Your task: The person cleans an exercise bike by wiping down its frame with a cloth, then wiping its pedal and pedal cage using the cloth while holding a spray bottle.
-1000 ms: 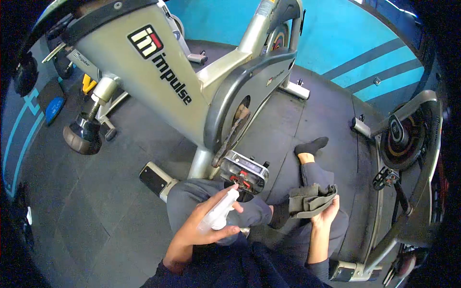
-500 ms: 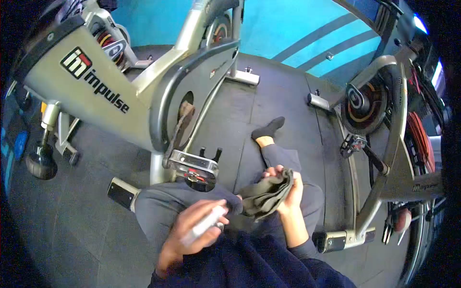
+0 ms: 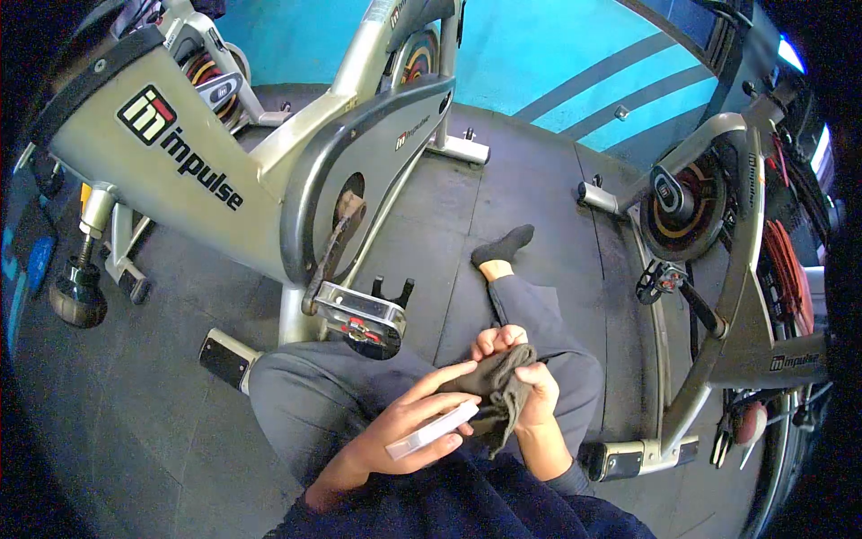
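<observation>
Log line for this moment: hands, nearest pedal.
left hand: holding white sprayer | right hand: gripping dark cloth | nearest pedal: beyond left hand, no hand on it

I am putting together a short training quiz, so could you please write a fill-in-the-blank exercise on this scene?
1. The left hand holds a ____ bottle, and the right hand grips a dark cloth.
2. The word in large letters on the nearest bike is ____.
3. The pedal nearest the left hand has grey, black and ____ parts.

Missing words: white; impulse; red.
</observation>
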Demonstrator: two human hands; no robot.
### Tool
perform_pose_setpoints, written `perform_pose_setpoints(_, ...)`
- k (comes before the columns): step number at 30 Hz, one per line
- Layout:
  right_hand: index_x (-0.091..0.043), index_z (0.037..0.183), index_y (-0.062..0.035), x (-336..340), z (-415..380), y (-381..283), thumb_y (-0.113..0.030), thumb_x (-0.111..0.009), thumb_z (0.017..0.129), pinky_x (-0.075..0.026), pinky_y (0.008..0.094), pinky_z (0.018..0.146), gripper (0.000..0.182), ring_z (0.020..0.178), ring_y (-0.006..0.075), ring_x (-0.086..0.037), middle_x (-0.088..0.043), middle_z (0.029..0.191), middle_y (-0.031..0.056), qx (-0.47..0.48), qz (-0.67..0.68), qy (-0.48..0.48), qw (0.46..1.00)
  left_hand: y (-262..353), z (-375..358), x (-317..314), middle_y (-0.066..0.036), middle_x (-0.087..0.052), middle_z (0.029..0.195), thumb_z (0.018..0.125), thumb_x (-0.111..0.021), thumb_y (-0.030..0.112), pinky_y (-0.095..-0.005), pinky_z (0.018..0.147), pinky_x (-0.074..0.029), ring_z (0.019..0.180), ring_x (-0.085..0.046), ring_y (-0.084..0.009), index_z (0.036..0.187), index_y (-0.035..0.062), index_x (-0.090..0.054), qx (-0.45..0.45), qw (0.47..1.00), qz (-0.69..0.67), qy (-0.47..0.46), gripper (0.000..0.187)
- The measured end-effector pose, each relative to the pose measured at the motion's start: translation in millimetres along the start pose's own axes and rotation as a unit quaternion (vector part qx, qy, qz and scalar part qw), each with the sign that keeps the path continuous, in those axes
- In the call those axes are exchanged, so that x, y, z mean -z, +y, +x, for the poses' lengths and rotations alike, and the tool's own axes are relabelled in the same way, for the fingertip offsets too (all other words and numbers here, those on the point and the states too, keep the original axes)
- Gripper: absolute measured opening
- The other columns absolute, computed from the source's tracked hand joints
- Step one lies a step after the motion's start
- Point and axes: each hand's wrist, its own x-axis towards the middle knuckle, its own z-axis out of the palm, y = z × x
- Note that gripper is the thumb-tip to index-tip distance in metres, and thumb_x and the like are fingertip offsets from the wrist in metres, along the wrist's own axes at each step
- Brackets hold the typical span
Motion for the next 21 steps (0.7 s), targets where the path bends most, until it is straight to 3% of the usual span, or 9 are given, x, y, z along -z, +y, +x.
perform_pose_setpoints(3, -0.04, 0.105, -0.0126, 7, 0, 0, -0.029, -0.06, 0.08, -0.037, 0.0359, 0.09, 0.036, 0.098, 0.0238, -0.043, -0.043, 0.101, 0.0097, 0.001, 0.003, 0.004, 1.0, 2, -2, 4, -0.022, -0.031, 0.143, 0.087, -0.059, 0.005, -0.0341, 0.091, -0.047, 0.106, -0.06, -0.024, 0.12, -0.0055, -0.052, 0.059, 0.998, -0.011, -0.013, 0.036)
perform_pose_setpoints(5, -0.04, 0.105, -0.0124, 4, -3, 5, -0.03, -0.059, 0.082, -0.037, 0.036, 0.09, 0.035, 0.098, 0.0233, -0.043, -0.042, 0.101, 0.0097, -0.006, -0.017, 0.012, 1.0, -14, 0, 3, -0.024, -0.029, 0.144, 0.086, -0.061, 0.009, -0.0407, 0.103, -0.036, 0.126, -0.044, -0.0344, 0.12, -0.0044, -0.053, -0.088, 0.98, 0.175, -0.036, 0.038)
perform_pose_setpoints(6, -0.039, 0.106, -0.0123, 2, -4, 7, -0.031, -0.058, 0.084, -0.036, 0.036, 0.09, 0.034, 0.097, 0.0228, -0.043, -0.042, 0.101, 0.0097, -0.006, -0.04, 0.026, 0.999, -17, -1, -1, -0.027, -0.029, 0.143, 0.085, -0.063, 0.013, -0.0435, 0.109, -0.025, 0.135, -0.028, -0.0395, 0.118, -0.0041, -0.053, -0.059, 0.988, 0.138, -0.031, 0.039)
perform_pose_setpoints(8, -0.038, 0.106, -0.0123, 0, -5, 9, -0.032, -0.056, 0.087, -0.037, 0.0368, 0.09, 0.033, 0.098, 0.0225, -0.043, -0.042, 0.102, 0.01, -0.013, -0.086, 0.018, 0.996, -21, -3, -4, -0.027, -0.03, 0.143, 0.085, -0.063, 0.014, -0.0435, 0.11, -0.024, 0.136, -0.029, -0.0388, 0.121, -0.004, -0.052, -0.045, 0.992, 0.113, -0.017, 0.042)
perform_pose_setpoints(11, -0.041, 0.101, -0.0113, -8, -4, 6, -0.038, -0.062, 0.077, -0.038, 0.0345, 0.084, 0.042, 0.091, 0.0222, -0.044, -0.043, 0.096, 0.0098, -0.032, -0.142, 0.058, 0.988, -29, -10, -1, -0.024, -0.034, 0.14, 0.087, -0.06, 0.011, -0.04, 0.105, -0.033, 0.125, -0.046, -0.0326, 0.127, -0.0032, -0.05, -0.052, 0.984, 0.171, 0.001, 0.044)
perform_pose_setpoints(14, -0.042, 0.102, -0.0076, 4, -4, -10, -0.017, -0.061, 0.058, -0.038, 0.0328, 0.088, 0.049, 0.098, 0.0235, -0.048, -0.046, 0.105, 0.0125, -0.095, -0.257, -0.023, 0.961, -15, -14, 3, -0.02, -0.041, 0.133, 0.087, -0.058, 0.007, -0.0338, 0.095, -0.044, 0.102, -0.061, -0.0214, 0.131, -0.0024, -0.046, 0.071, 0.997, -0.025, 0.01, 0.047)
perform_pose_setpoints(15, -0.044, 0.104, -0.0056, 15, -5, -11, -0.008, -0.056, 0.051, -0.037, 0.0333, 0.093, 0.054, 0.105, 0.0257, -0.048, -0.047, 0.113, 0.0153, -0.115, -0.236, -0.066, 0.963, -14, -13, 3, -0.017, -0.045, 0.127, 0.086, -0.057, 0.003, -0.0286, 0.084, -0.049, 0.085, -0.063, -0.013, 0.132, -0.0023, -0.046, -0.001, 0.999, 0.013, 0.029, 0.047)
perform_pose_setpoints(16, -0.045, 0.108, -0.0054, 19, -6, -15, -0.014, -0.058, 0.062, -0.032, 0.0384, 0.101, 0.049, 0.117, 0.0274, -0.044, -0.048, 0.119, 0.0151, -0.138, -0.245, -0.113, 0.953, -14, -13, 6, -0.017, -0.045, 0.127, 0.086, -0.057, 0.003, -0.0286, 0.084, -0.049, 0.085, -0.063, -0.013, 0.132, -0.0023, -0.046, 0.0, 0.999, 0.015, 0.036, 0.047)
perform_pose_setpoints(21, -0.037, 0.121, -0.0055, 14, -7, -15, -0.007, -0.064, 0.072, -0.032, 0.0384, 0.101, 0.056, 0.117, 0.0235, -0.044, -0.048, 0.12, 0.0132, -0.162, -0.227, -0.141, 0.95, -7, -17, 12, -0.018, -0.045, 0.128, 0.085, -0.057, 0.003, -0.0286, 0.084, -0.049, 0.089, -0.062, -0.0149, 0.129, -0.0028, -0.049, -0.006, 0.999, 0.031, 0.029, 0.045)
